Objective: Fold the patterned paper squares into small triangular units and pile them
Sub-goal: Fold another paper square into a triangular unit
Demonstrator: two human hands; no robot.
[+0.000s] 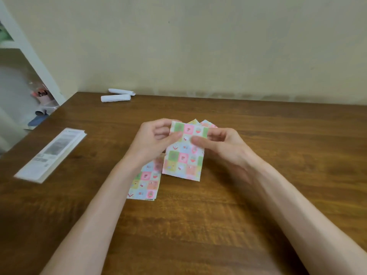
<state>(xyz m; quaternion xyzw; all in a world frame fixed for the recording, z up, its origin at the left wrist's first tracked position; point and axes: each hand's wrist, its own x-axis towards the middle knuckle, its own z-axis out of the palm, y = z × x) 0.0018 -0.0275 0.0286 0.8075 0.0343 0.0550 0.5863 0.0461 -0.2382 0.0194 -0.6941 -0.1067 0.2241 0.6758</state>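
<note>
We hold one patterned paper [183,155] up between both hands, above the wooden counter [278,155]. Our left hand [156,138] pinches its upper left edge, and our right hand [216,144] pinches its upper right, thumb on the front. More patterned sheets [146,181] lie under our left wrist. Beyond our right-hand fingers, corners of other patterned pieces [204,123] peek out.

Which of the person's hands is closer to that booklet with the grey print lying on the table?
Left. The left hand pinches the held patterned sheet on the side facing the booklet; the right hand grips the sheet's other edge, farther off.
</note>
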